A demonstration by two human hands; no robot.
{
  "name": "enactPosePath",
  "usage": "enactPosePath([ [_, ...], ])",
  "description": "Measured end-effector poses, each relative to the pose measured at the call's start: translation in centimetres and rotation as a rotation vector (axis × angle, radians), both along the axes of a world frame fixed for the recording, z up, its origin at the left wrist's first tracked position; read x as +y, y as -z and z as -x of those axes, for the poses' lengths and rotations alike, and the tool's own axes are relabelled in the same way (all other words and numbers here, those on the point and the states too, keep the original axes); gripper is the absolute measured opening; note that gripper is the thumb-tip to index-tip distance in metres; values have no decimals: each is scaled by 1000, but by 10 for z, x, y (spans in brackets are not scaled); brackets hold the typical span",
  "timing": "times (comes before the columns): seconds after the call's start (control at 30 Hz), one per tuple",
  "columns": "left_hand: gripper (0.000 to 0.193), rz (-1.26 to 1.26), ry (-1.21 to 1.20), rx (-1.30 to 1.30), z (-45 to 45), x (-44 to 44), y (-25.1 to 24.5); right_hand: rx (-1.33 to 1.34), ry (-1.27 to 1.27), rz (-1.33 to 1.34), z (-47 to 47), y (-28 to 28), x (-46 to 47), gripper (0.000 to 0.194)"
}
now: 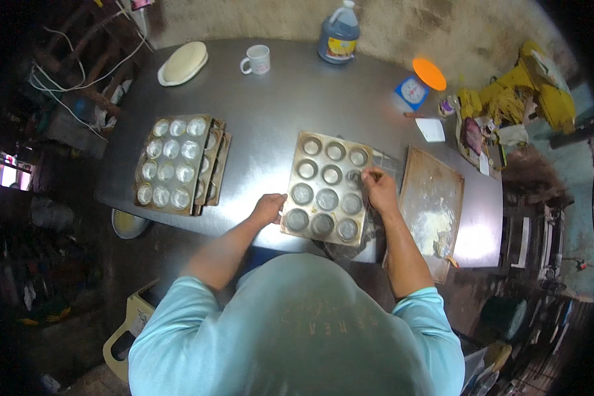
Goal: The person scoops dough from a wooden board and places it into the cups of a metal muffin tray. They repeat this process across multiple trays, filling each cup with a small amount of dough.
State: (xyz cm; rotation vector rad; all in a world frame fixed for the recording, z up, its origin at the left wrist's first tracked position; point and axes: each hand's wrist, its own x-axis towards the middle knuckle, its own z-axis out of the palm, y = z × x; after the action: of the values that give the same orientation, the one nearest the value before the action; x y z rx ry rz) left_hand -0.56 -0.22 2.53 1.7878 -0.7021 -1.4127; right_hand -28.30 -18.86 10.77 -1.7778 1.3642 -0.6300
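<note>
A metal muffin tin [314, 185] lies before me, its cups bare in the upper rows and cloudy in the lower ones. My left hand [270, 209] grips its lower left edge. At the right edge, my right hand [378, 185] has its thumb and fingers at the rim beside a cup. Dark sheet material [388, 166] shows beneath and right of the tin. To the left stands a stack of muffin tins [171, 161], the top one with whitish coated cups. On the right, a shallow baking tray [433, 178] holds white powder or paste and a brush [445, 250].
Along the table's back are round pale lids or plates [183, 64], a white mug [257, 59], a large plastic jug [339, 37] and a blue kitchen scale [412, 93] beside an orange dish [429, 74]. A white card [430, 129] lies nearer. Yellow bags [510, 94] crowd the right corner.
</note>
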Motion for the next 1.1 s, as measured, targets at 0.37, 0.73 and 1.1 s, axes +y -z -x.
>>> enactPosePath([
  [0.37,45,-9,4,142,-7,2,0,-69,85,-276,12,7,-33,19],
  [0.73,44,-4,-17,105,-7,7,13,289,-142,161,-3,-35,-15,17],
  [1.1,39,812,449,-698,-26,3,82,-633,452,-256,64,-6,-16,18],
])
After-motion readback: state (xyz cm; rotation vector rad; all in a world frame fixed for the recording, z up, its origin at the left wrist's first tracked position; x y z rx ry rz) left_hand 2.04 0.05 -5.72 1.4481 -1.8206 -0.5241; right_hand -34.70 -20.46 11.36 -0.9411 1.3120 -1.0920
